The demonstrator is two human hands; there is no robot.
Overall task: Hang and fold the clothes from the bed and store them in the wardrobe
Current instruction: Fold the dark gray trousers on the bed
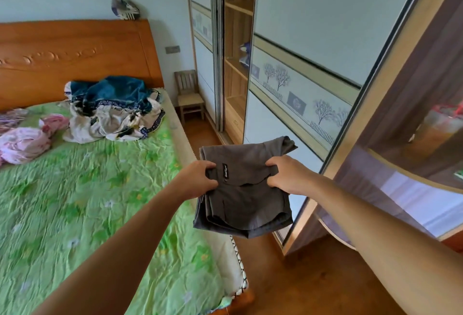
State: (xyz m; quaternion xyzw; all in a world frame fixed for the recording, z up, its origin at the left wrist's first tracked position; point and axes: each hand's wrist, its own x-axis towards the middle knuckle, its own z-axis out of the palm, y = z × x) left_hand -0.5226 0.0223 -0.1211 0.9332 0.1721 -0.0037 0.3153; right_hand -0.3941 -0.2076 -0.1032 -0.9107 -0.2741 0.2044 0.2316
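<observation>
between the bed and the wardrobe, above the wooden floor, a folded grey garment is held out in the air by both hands. the left hand grips its left edge with fingers curled into the cloth. the right hand grips the right edge in the same way, so the two hands sit apart with the garment's small black label between them. the lower folds droop below the hands, just off the side of the bed. on the bed's green cover, up by the headboard, lies a rumpled blue and white heap, and a pink heap lies to its left. the wardrobe's sliding doors stand parted and show wooden shelves in the gap. something blue sits on one shelf, too small to make out. a small wooden chair stands in the corner between the bed and the wardrobe. a patterned cloth rests on top of the headboard.
</observation>
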